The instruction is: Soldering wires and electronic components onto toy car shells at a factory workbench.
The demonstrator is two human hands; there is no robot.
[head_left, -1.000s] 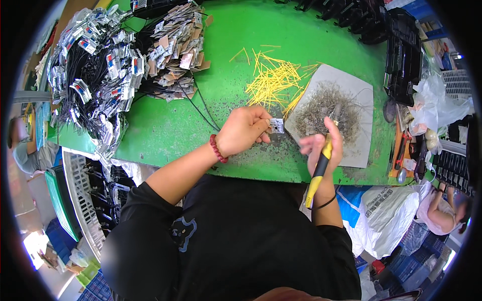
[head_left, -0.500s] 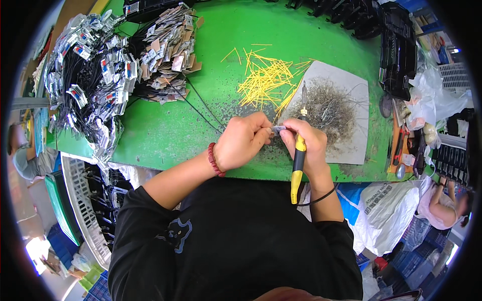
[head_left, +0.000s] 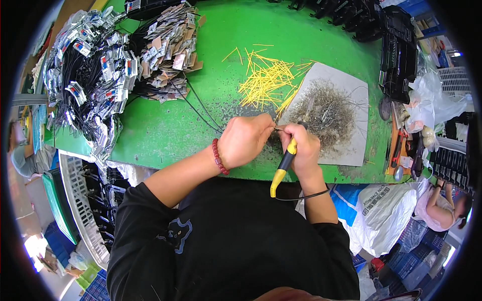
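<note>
Small thin part (head_left: 277, 129) is found just above the near edge of the green table (head_left: 170, 135), between the two hands, seen nearly edge-on (its face cannot be made out). It is pinched at one end between the thumb and forefinger of the left hand (head_left: 246, 140), whose other fingers are curled; a red beaded bracelet (head_left: 218, 156) is worn at that wrist. By the right hand (head_left: 305, 150) a soldering iron (head_left: 283, 165) with a yellow and black handle is gripped, while the part's other end is met by its fingertips. The iron's metal shaft is pointed away from the body, over a grey sheet (head_left: 351, 154) on which a heap of fine dark wire bits (head_left: 329, 115) is piled. Loose yellow strips (head_left: 266, 83) are scattered beside the sheet. At the left, a large bundle of silvery connectors (head_left: 103, 70) and a second bundle of flat pieces (head_left: 173, 55) are laid; black leads (head_left: 201, 111) are extended from the latter toward the left hand.
</note>
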